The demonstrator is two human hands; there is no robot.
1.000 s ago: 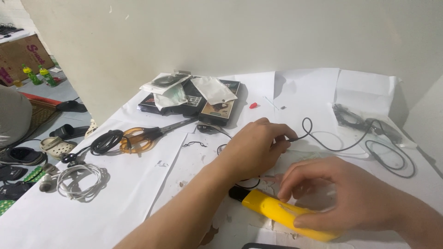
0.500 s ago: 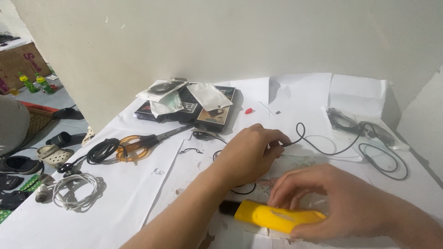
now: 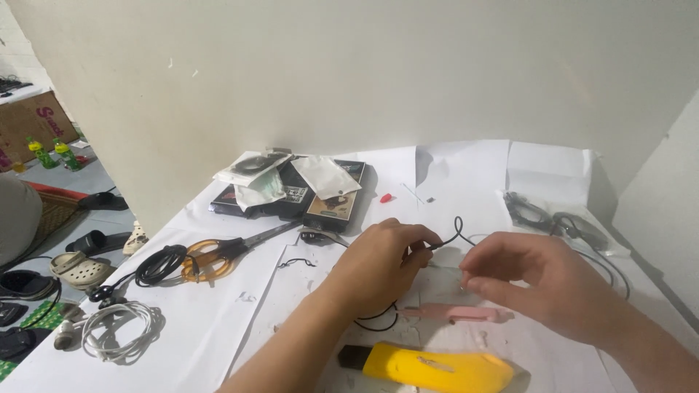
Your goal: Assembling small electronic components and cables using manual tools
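Observation:
My left hand (image 3: pixel 378 266) pinches a thin black wire (image 3: pixel 457 227) between thumb and fingers; the wire loops up just right of the knuckles. My right hand (image 3: pixel 542 287) hovers close by on the right, fingertips pinched together, and whatever is between them is too small to see. A yellow hand tool (image 3: pixel 437 370) lies on the white paper (image 3: pixel 240 306) below both hands, touched by neither. A slim pink tool (image 3: pixel 455 314) lies between the hands and the yellow one.
Orange-handled scissors (image 3: pixel 218 255), a black coiled cable (image 3: pixel 156 263) and white earphones (image 3: pixel 116 331) lie at the left. Dark boxes with plastic pouches (image 3: pixel 291 189) sit near the wall. More black cables in a clear bag (image 3: pixel 557 222) lie at right. Sandals (image 3: pixel 76 269) are on the floor.
My right hand has let go of the yellow tool, which now lies on the paper, and has risen toward the wire. My left hand keeps its pinch on the wire.

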